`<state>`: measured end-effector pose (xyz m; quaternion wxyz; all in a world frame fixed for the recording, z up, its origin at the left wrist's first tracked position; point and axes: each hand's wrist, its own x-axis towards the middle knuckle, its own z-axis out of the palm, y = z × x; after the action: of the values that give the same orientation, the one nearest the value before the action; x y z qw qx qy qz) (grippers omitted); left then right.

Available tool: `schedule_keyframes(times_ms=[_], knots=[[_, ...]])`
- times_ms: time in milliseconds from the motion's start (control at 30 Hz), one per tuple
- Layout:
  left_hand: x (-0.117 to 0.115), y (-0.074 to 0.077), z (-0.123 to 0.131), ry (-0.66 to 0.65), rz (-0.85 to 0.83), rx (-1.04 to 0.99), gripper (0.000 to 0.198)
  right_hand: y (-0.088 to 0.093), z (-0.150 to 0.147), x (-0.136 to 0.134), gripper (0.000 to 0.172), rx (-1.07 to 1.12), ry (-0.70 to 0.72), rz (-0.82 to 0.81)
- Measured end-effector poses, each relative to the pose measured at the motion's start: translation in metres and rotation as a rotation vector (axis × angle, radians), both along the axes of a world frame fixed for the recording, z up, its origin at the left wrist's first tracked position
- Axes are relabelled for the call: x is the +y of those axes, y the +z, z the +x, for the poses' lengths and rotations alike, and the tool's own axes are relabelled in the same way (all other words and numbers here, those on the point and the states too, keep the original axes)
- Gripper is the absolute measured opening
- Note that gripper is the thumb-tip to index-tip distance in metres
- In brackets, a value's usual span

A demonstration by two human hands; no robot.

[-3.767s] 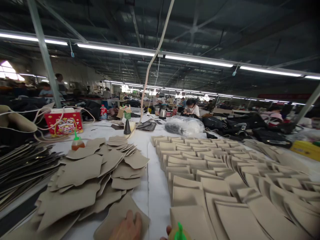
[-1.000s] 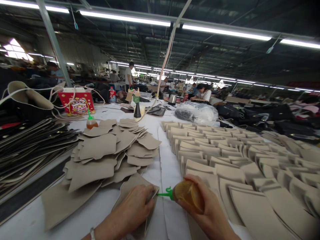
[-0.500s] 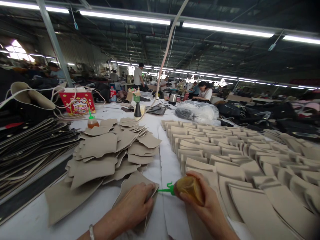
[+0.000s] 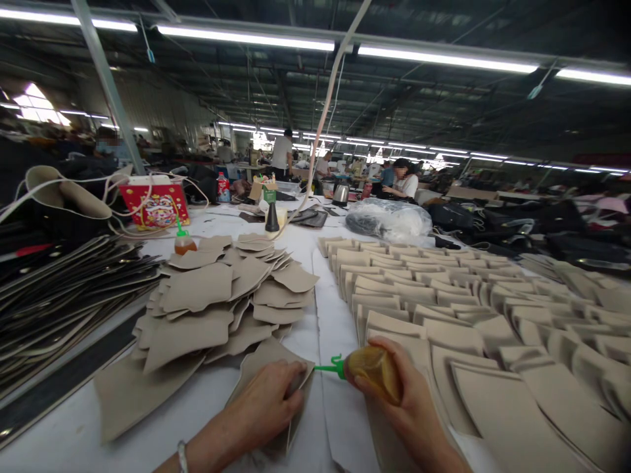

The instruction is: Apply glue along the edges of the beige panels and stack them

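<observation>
My right hand [image 4: 401, 401] is wrapped round an amber glue bottle [image 4: 372, 371] lying sideways, its green nozzle [image 4: 329, 368] pointing left at the edge of a beige cut piece [image 4: 266, 358]. My left hand [image 4: 266, 404] presses down on that piece with curled fingers, pinching its right edge. The piece lies on the white table [image 4: 325, 315] between two groups of beige pieces.
A loose heap of beige pieces [image 4: 217, 302] lies to the left, neat overlapping rows of beige pieces [image 4: 444, 315] to the right. Dark stacked sheets [image 4: 59, 295] fill the far left. A second glue bottle [image 4: 183, 242], a red box [image 4: 155, 203] and a plastic bag [image 4: 389, 223] stand farther back. People work at distant tables.
Since 3.8 s ago the view dropped and both hands came into sight, with the bottle tipped sideways to the piece's edge. Over the last second the hands have barely moved.
</observation>
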<state>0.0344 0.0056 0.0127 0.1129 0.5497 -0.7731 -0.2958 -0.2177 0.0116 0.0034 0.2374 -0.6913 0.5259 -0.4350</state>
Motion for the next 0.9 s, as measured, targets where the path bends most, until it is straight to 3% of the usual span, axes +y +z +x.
schedule_keyframes(times_ms=[167,333,500,667,833,900], knots=[[0.001,0.001,-0.002,0.006,0.002,0.009,0.046,0.002,-0.001,0.000,0.049,-0.058,0.085,0.144],[0.001,0.003,-0.004,0.001,0.031,0.010,0.049,0.005,0.002,-0.004,0.051,-0.082,0.016,0.094],[0.001,0.000,-0.003,0.017,0.032,0.010,0.048,0.002,0.001,0.002,0.051,-0.157,0.145,0.209],[0.001,-0.005,-0.003,0.007,0.018,0.017,0.048,0.000,0.001,0.001,0.055,-0.170,0.071,0.186],[0.001,-0.005,-0.002,0.012,0.028,0.008,0.048,-0.001,0.003,0.010,0.057,-0.221,0.211,0.311],[0.001,-0.006,-0.001,0.007,0.024,0.011,0.047,0.000,0.004,0.013,0.058,-0.234,0.174,0.312]])
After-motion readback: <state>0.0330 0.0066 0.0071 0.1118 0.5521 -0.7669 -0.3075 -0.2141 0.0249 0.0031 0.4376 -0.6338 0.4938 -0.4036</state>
